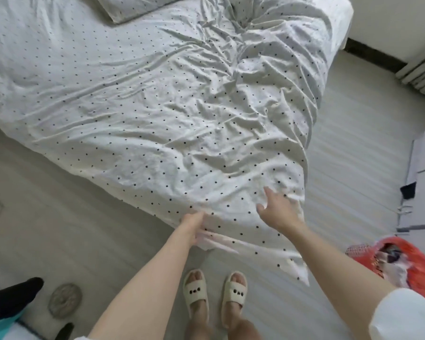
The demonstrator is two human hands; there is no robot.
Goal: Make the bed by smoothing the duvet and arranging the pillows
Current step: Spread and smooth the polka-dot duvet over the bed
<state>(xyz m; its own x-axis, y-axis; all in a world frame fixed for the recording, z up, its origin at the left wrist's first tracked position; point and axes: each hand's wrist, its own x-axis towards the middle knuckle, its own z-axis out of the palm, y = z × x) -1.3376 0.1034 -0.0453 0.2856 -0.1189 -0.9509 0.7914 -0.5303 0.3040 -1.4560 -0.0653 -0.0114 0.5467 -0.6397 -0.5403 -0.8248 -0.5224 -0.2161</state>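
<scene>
at the foot of the bed (22, 114), left hand (193, 223) gripping the duvet (157, 119) corner, right hand (276, 209) spread open on it; risks dragging fabric floorward, deepening far-side bunching.

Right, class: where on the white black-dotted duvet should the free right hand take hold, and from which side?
Judging by its pose, grip the white black-dotted duvet at its hanging near corner, coming from the foot end. The left hand already grips that edge, while the right hand hovers open; wrinkles bunch far right.
</scene>
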